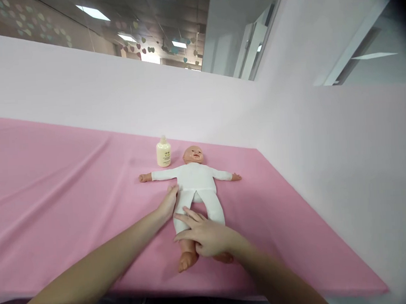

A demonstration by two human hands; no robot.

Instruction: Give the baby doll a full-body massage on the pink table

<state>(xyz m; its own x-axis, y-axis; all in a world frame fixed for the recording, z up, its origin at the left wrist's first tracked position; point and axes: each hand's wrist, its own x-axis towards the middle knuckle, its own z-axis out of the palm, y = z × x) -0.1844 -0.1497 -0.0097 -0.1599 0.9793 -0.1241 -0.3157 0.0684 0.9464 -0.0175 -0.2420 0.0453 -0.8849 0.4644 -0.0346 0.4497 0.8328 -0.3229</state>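
A baby doll (pixel 195 176) in a white long-sleeved top and white trousers lies on its back, arms stretched out to both sides, head toward the wall. My left hand (pixel 168 203) is at the doll's hip on the left side, fingers together against the white cloth; their tips are partly hidden. Across the doll's lower legs lies my right hand (pixel 207 233), fingers spread over the trouser leg on the left and covering part of the other leg. Both bare feet of the doll show below this hand.
A cream-coloured bottle (pixel 163 155) stands upright beside the doll's head. Pink cloth (pixel 72 186) covers the table, with folds on the left. A white wall (pixel 118 93) with a window rises behind, and another wall (pixel 343 163) borders the right side.
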